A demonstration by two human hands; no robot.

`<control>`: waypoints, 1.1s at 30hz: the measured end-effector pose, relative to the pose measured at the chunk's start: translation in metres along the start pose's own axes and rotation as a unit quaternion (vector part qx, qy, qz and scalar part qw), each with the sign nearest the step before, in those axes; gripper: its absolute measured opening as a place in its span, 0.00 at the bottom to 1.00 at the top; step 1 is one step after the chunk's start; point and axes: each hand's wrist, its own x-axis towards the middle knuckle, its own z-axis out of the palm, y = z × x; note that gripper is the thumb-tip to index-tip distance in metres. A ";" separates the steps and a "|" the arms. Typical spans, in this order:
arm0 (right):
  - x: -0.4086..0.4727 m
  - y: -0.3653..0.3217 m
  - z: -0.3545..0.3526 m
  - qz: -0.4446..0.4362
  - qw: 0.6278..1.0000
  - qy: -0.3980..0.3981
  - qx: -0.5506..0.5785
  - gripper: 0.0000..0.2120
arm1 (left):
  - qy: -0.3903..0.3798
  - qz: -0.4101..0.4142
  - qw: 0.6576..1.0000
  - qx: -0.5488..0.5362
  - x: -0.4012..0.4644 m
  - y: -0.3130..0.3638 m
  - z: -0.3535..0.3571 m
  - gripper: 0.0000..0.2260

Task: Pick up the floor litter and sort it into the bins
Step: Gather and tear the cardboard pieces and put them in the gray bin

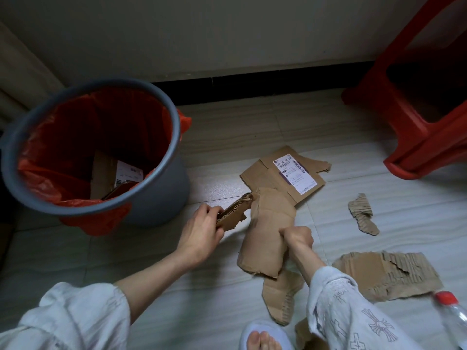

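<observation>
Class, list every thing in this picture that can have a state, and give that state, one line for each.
Bin: upright, open, red liner, cardboard inside.
Left hand: grips a small cardboard scrap.
Right hand: grips a large cardboard piece, lifted on end.
Labelled cardboard: flat on floor, label up.
Small torn strip: on floor.
Wide torn sheet: flat on floor.
Bottle: red cap on.

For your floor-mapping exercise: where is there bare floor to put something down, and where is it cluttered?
Bare floor lies between the grey bin, the labelled cardboard and the red stool, and again below the bin, left of the left hand. It is crowded around the right hand: torn cardboard and a bottle.
</observation>
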 end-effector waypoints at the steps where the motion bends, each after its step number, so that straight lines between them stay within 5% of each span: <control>1: 0.000 0.000 0.000 -0.008 1.000 0.000 0.028 0.12 | 0.004 -0.001 1.000 -0.001 -0.001 0.000 -0.001 0.18; 9: -0.019 -0.048 -0.028 -0.152 0.948 0.003 0.281 0.04 | 0.099 0.022 0.988 -0.113 0.001 0.034 -0.021 0.19; 16: -0.071 -0.113 -0.056 -0.256 0.892 0.023 0.372 0.05 | 0.301 0.146 0.922 -0.196 0.017 0.082 -0.110 0.20; 23: -0.136 -0.174 -0.055 -0.336 0.844 -0.014 0.418 0.08 | 0.414 0.027 0.875 -0.248 0.024 0.042 -0.195 0.17; 33: -0.219 -0.200 0.014 -0.376 0.818 -0.118 0.420 0.06 | 0.299 -0.194 0.904 -0.236 -0.005 -0.076 -0.202 0.14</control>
